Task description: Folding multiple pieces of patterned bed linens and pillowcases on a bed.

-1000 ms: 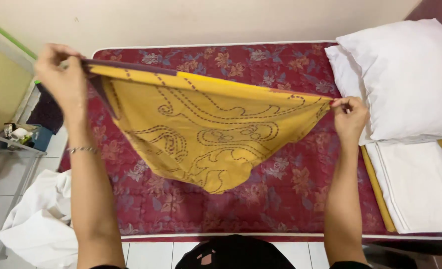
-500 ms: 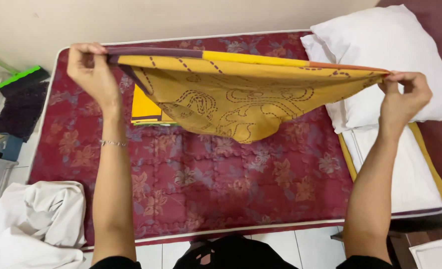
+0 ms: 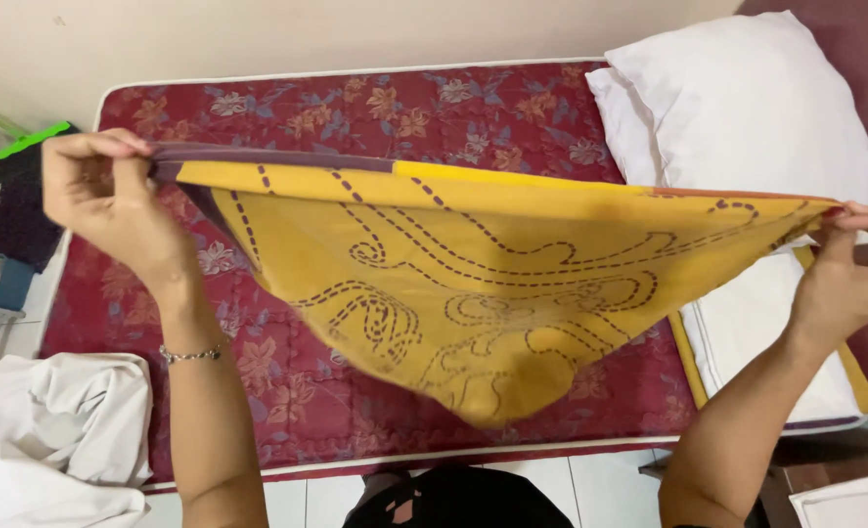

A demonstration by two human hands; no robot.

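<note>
A yellow cloth (image 3: 473, 274) with dark dashed swirls and a purple border hangs stretched between my hands above a dark red floral mattress (image 3: 375, 108). My left hand (image 3: 106, 200) pinches its left corner, high at the left; a bracelet sits on that wrist. My right hand (image 3: 849, 269) pinches the right corner at the far right edge. The cloth sags in the middle to a point near the mattress's front edge.
Two white pillows (image 3: 747, 98) lie at the right end of the mattress, over a folded white sheet (image 3: 756, 323) with a yellow edge. A crumpled white cloth (image 3: 52, 430) lies on the tiled floor at lower left. A beige wall runs behind the bed.
Both hands drew the cloth nearer and lower and spread it wider. It now hides the folded yellow piece seen on the mattress half a second ago.
</note>
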